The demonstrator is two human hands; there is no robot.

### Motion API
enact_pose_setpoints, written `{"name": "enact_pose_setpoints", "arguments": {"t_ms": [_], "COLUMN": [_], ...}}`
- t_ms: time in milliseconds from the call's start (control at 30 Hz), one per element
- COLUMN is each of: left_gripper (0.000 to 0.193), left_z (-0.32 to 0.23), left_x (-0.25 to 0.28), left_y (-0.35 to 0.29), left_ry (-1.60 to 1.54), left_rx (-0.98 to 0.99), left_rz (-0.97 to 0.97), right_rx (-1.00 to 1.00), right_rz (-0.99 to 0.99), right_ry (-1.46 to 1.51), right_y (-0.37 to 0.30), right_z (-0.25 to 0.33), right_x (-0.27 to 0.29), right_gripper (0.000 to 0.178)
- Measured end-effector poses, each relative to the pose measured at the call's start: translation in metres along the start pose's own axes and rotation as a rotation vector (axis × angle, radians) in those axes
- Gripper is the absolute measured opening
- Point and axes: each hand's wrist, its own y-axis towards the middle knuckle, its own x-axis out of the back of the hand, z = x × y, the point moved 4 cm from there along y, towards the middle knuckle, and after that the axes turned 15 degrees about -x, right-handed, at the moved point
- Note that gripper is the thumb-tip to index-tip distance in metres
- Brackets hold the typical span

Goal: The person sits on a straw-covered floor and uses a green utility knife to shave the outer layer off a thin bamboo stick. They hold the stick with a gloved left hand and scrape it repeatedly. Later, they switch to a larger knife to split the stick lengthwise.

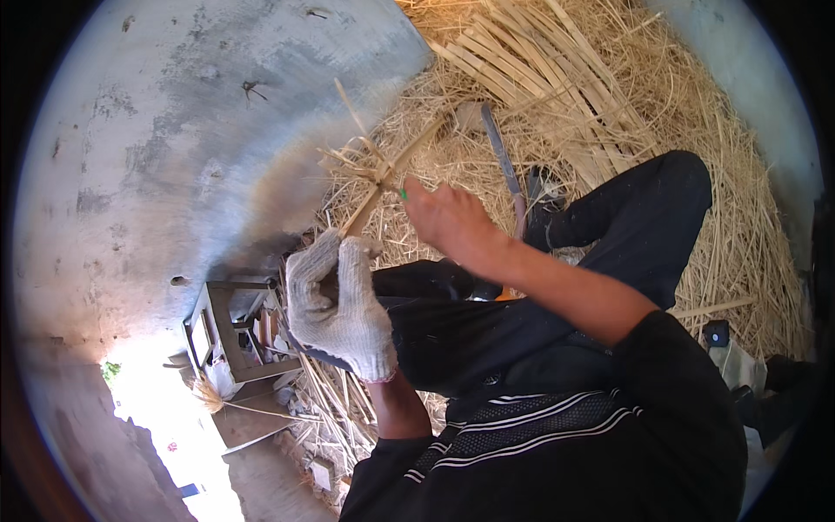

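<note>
Pinching a flat, woody strip slanted above the straw, the knit-gloved left hand sits nearest; the bare right hand curls round a small green thing beside frayed shavings; leftward, a rough wall edges the room

We see some free room above the right hand, over the straw, in the gap between the light strip and the long dark blade. This blade lies near the right wrist and limits passage on that side. Higher, flat slats fill the way. On the left, thin curled shavings and then the wall narrow our space. A wooden frame stands beside the gloved left hand, and bent legs block the lower right.
</note>
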Motion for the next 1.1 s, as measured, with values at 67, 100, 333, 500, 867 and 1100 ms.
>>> {"name": "enact_pose_setpoints", "arguments": {"t_ms": [67, 100, 333, 500, 867, 1100], "left_gripper": [0.009, 0.010, 0.008, 0.008, 0.014, 0.015], "left_z": [0.001, 0.003, 0.029, 0.042, 0.005, 0.019], "left_x": [-0.002, 0.000, 0.027, 0.029, -0.029, -0.035], "left_y": [0.000, 0.000, 0.005, 0.019, 0.070, 0.086], "left_ry": [-0.019, -0.019, 0.087, 0.013, 0.104, 0.039], "left_rx": [0.061, 0.092, -0.125, 0.008, -0.341, -0.493], "left_rz": [-0.034, -0.058, 0.070, 0.029, 0.244, 0.275], "right_rx": [0.057, 0.060, -0.033, -0.187, 0.040, 0.011], "right_rz": [-0.114, -0.093, 0.212, 0.637, -0.037, -0.032], "right_ry": [-0.118, -0.104, 0.113, 0.272, -0.033, -0.265], "right_y": [0.010, 0.013, 0.033, 0.045, 0.047, 0.073], "right_z": [-0.018, -0.019, -0.006, 0.016, 0.008, 0.014], "right_x": [-0.012, -0.018, -0.034, 0.012, 0.046, 0.040], "right_gripper": [0.021, 0.022, 0.029, 0.034, 0.019, 0.020]}}
